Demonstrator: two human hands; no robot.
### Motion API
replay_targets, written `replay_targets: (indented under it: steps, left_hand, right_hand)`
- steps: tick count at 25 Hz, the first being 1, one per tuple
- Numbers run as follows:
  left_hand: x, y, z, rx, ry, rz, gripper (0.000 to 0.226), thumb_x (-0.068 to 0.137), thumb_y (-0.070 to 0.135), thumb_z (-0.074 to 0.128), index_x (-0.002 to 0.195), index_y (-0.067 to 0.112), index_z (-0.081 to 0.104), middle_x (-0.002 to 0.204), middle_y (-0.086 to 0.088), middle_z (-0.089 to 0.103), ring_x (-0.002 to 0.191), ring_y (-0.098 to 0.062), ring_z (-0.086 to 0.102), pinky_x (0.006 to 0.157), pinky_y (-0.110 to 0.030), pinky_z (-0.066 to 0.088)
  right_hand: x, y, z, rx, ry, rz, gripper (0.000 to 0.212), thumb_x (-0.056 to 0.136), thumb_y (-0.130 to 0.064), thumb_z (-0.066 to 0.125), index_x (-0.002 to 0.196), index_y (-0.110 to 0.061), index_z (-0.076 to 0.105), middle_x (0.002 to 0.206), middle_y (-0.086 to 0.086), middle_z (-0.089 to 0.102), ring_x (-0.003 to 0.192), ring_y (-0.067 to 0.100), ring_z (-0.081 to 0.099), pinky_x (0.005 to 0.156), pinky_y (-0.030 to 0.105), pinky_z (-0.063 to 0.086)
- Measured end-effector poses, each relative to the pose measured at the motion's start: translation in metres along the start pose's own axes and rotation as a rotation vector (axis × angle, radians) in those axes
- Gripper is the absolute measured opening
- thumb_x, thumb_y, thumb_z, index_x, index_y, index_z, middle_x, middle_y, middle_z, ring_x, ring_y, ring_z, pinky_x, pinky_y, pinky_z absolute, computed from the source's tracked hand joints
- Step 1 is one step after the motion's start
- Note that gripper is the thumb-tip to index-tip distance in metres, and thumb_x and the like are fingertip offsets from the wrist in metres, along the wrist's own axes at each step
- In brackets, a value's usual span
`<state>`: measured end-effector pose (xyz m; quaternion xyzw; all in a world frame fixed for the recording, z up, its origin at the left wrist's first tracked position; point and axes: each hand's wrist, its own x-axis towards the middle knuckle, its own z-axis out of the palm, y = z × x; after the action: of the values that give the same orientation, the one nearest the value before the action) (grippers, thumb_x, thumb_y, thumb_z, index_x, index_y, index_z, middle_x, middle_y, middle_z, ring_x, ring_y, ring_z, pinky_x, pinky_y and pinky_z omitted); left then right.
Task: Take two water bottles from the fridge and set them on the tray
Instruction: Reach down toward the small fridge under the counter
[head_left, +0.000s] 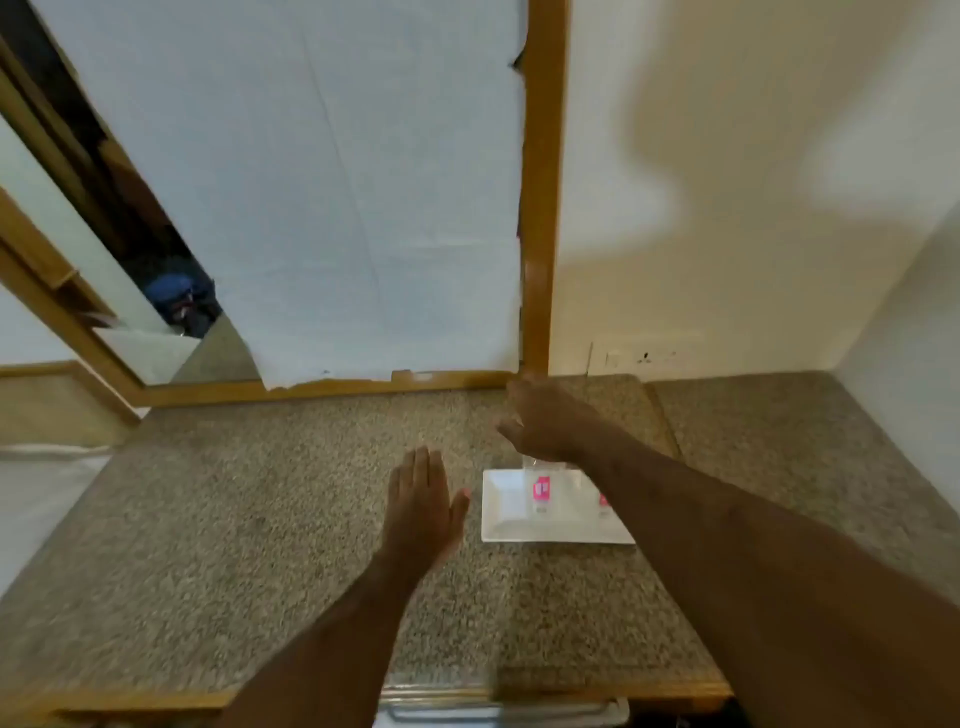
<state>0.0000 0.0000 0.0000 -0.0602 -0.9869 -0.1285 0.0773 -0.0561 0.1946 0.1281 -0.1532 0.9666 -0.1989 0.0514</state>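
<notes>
Both hands (422, 501) (540, 423) hover empty beside tray (506, 512) holding bottles (543, 486).

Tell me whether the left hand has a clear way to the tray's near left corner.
Probably yes. The left hand hovers open just left of the white tray, with only bare countertop between; the right hand is farther back.

On the granite counter (260, 519), right of centre: a tray (506, 512), two water bottles (543, 480) standing on it, one partly hidden under the right forearm. Just left of the tray, the left hand (421, 501), flat and spread; behind the tray, the right hand (540, 423), fingers loose. Behind the counter, a framed mirror (537, 208) covered with paper (322, 182), left of the wall (727, 156).
</notes>
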Motion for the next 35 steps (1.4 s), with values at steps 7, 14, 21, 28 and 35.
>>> replay_targets:
  steps: [7,14,21,28,35]
  left_hand:
    - [-0.092,-0.007,0.102,0.002,-0.24,-0.051,0.072,0.091,0.052,0.028,0.144,0.003,0.024,0.153,-0.023,0.029,0.143,-0.039,0.02,0.116,-0.053,0.02]
    - [-0.097,-0.013,0.105,0.048,-0.334,-0.03,0.074,0.092,0.053,0.026,0.146,0.004,0.017,0.156,-0.023,0.021,0.146,-0.038,0.009,0.117,-0.053,0.012]
    - [-0.104,0.062,0.113,0.116,-0.433,0.261,0.069,0.091,0.044,0.031,0.142,-0.001,0.025,0.151,-0.033,0.026,0.141,-0.048,0.018,0.114,-0.06,0.023]
    - [-0.099,0.209,0.141,0.174,-0.419,0.446,0.066,0.095,0.039,0.03,0.144,-0.003,0.017,0.155,-0.03,0.016,0.144,-0.045,0.007,0.118,-0.056,0.01]
    - [-0.066,0.263,0.18,0.074,-0.352,0.573,0.066,0.089,0.038,0.019,0.141,-0.003,0.026,0.152,-0.027,0.027,0.143,-0.038,0.018,0.115,-0.056,0.017]
  right_hand:
    - [0.003,0.014,0.041,-0.234,-0.229,0.129,0.067,0.074,-0.002,0.067,0.135,-0.01,0.039,0.145,0.02,0.037,0.124,0.038,0.046,0.094,0.046,0.049]
    - [-0.022,-0.009,0.031,-0.204,-0.037,0.167,0.046,0.071,0.002,0.07,0.114,-0.009,0.061,0.118,0.014,0.059,0.106,0.028,0.058,0.088,0.04,0.054]
    - [-0.108,0.03,-0.018,-0.282,-0.307,0.291,0.057,0.055,-0.009,0.086,0.109,-0.009,0.065,0.109,0.01,0.064,0.098,0.025,0.061,0.081,0.04,0.056]
    - [-0.248,0.208,0.028,-0.225,-0.347,0.576,0.038,0.065,-0.008,0.073,0.101,-0.006,0.061,0.108,0.016,0.061,0.095,0.032,0.061,0.076,0.038,0.055]
    - [-0.319,0.32,0.19,-0.03,-0.264,0.663,0.039,0.073,-0.011,0.065,0.109,-0.013,0.05,0.115,0.015,0.048,0.1,0.038,0.056,0.08,0.045,0.051]
